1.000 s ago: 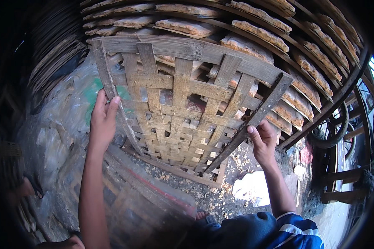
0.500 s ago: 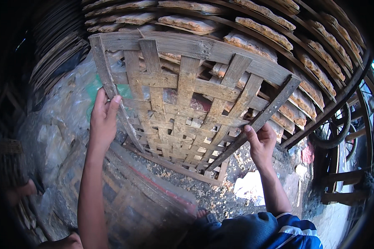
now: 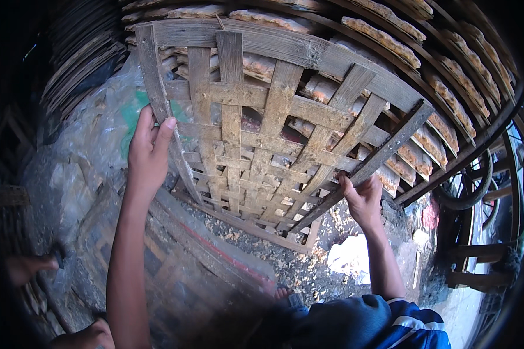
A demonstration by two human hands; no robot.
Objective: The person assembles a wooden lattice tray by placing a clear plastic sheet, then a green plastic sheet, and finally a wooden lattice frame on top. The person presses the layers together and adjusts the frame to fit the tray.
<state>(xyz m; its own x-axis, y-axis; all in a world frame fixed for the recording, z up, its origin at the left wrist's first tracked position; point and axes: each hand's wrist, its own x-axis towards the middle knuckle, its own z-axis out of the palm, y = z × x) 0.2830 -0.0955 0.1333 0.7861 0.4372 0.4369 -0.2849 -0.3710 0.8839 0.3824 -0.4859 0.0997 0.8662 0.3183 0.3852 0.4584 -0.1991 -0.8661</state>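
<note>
A large rack (image 3: 262, 107) of woven, weathered wooden slats stands tilted before me, its top edge toward the stacked trays. My left hand (image 3: 148, 148) grips the rack's left side bar, thumb on the near side and fingers wrapped behind. On the opposite side bar, my right hand (image 3: 364, 200) holds on lower down, with its thumb near the slats and the fingers partly hidden by the bar. The rack's lower end is close to the littered ground; whether it rests there I cannot tell.
Behind the rack are stacked trays bearing pale orange slabs (image 3: 384, 35). Clear plastic sheeting (image 3: 87, 157) is heaped at the left. A white sheet (image 3: 349, 259) lies on the crumb-strewn ground. A wheel (image 3: 471, 189) stands at the right. Another person's foot (image 3: 35, 264) shows at the left edge.
The rack's top has risen and shifted slightly right, with both my hands still on its sides. My left hand moved a little up with it.
</note>
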